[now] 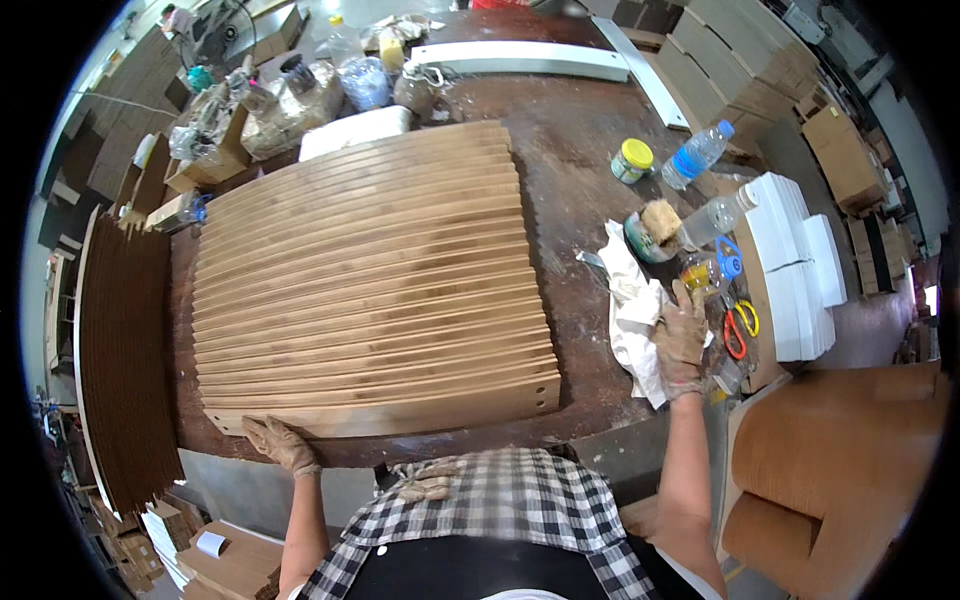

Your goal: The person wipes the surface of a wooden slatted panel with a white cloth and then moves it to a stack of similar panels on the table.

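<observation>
Many long brown wooden slats [370, 270] stand on edge, packed side by side on the dark table. The nearest slat [420, 415] shows small holes at both ends. My left hand [284, 446], in a tan work glove, rests with stretched fingers against that slat's left end. Far to the right, my gloved right hand [682, 340] lies over the edge of a crumpled white cloth [632, 325], fingers extended. Just beyond its fingertips is a small bottle of yellow liquid with a blue top [702, 274]. Scissors with red and yellow handles [738, 328] lie to its right.
Plastic bottles [697, 155], a yellow-lidded jar [632, 160] and a tin with a sponge [655, 230] stand at right. White foam sheets [795, 265] are by the right edge. Bagged items [300, 105] and a white bar [520, 60] lie at the back. Stacked boards [125, 360] stand left.
</observation>
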The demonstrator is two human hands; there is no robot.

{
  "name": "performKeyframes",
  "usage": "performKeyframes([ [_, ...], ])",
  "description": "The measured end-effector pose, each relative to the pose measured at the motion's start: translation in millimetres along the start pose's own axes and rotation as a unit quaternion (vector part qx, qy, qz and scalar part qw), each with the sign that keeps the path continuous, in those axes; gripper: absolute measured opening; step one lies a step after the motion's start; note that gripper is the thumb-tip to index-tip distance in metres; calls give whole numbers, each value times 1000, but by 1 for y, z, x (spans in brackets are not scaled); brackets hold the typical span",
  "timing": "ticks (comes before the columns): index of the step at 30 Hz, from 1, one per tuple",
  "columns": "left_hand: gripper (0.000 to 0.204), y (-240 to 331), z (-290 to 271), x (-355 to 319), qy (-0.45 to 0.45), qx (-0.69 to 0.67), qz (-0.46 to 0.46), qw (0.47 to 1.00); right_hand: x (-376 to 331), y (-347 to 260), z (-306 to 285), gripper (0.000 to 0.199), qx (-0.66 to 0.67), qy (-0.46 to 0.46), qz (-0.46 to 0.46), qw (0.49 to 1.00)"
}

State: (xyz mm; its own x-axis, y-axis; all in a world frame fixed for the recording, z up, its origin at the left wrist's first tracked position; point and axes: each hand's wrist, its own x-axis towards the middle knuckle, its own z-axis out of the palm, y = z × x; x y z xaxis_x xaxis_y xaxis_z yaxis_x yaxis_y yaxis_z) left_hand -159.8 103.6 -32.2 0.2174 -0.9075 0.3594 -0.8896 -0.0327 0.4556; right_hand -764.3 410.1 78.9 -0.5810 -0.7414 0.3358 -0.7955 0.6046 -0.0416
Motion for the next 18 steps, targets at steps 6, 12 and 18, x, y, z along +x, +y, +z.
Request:
performKeyframes([
  [6,69,3,-8,-9,-13,33,-23,999,40,-72,-99,23,518,39,165,839],
  [12,70,21,-6,-7,-10,-21,-48,999,94,-164,-130,35,671,-74,83,733],
  [18,70,21,-15,-11,-13,-5,-60,998,114,-274,-98,45,780,-174,-111,591],
])
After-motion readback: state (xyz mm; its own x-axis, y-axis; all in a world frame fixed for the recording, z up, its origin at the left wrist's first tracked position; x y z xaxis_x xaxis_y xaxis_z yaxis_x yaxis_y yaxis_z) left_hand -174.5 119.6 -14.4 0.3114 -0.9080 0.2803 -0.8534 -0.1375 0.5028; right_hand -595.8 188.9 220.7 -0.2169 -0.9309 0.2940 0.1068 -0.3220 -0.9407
